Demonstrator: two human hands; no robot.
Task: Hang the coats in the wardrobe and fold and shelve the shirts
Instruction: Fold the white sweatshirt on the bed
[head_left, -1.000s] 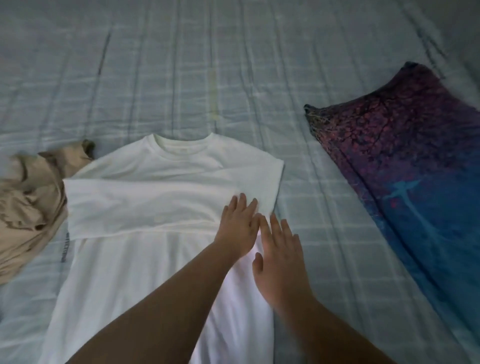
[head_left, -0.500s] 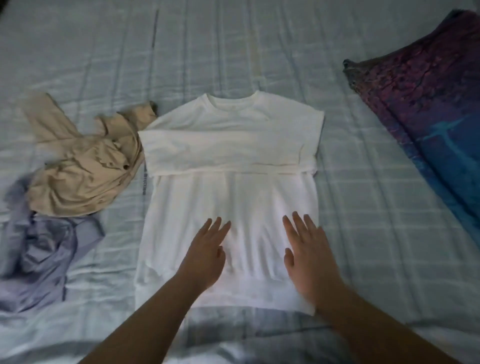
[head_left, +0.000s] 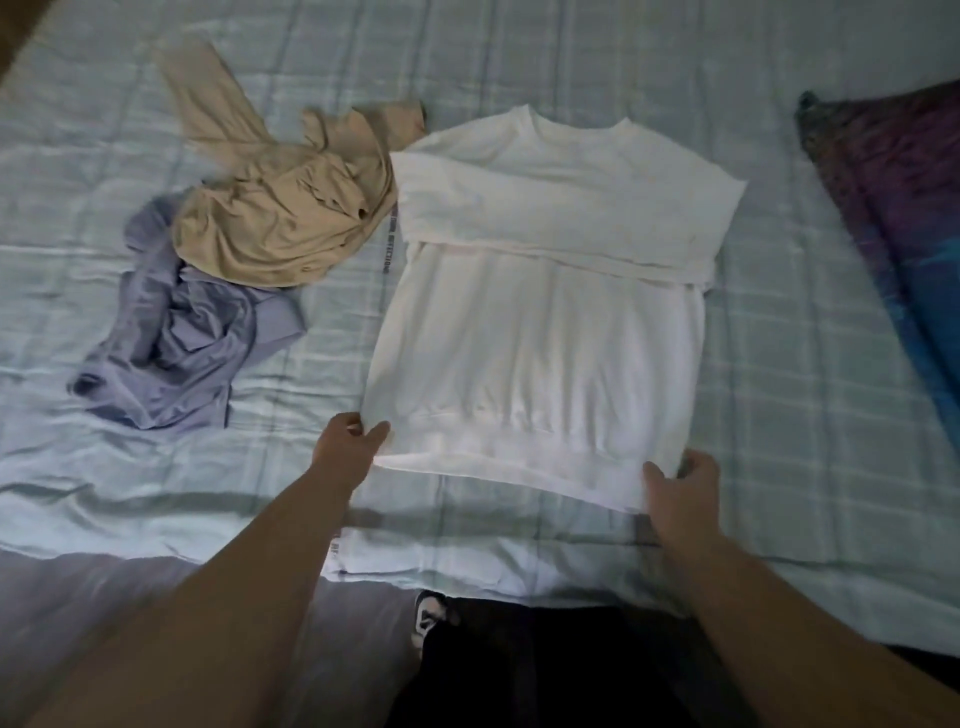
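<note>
A white long-sleeved shirt (head_left: 545, 322) lies on the bed with its collar away from me and both sleeves folded flat across the chest. My left hand (head_left: 348, 447) pinches the hem's left corner. My right hand (head_left: 680, 493) grips the hem's right corner. The hem is raised slightly off the sheet between them. A crumpled beige shirt (head_left: 280, 208) lies to the left of the white one, partly on top of a crumpled lilac shirt (head_left: 176, 332).
The bed has a pale blue checked sheet (head_left: 810, 364). A purple and blue patterned pillow (head_left: 904, 208) lies along the right side. The bed's near edge runs under my forearms, with my dark clothing (head_left: 545, 665) below it.
Both hands slid down from the shirt's body to its bottom hem and took hold of the two corners. The view has shifted left and back, showing the lilac shirt and bed edge.
</note>
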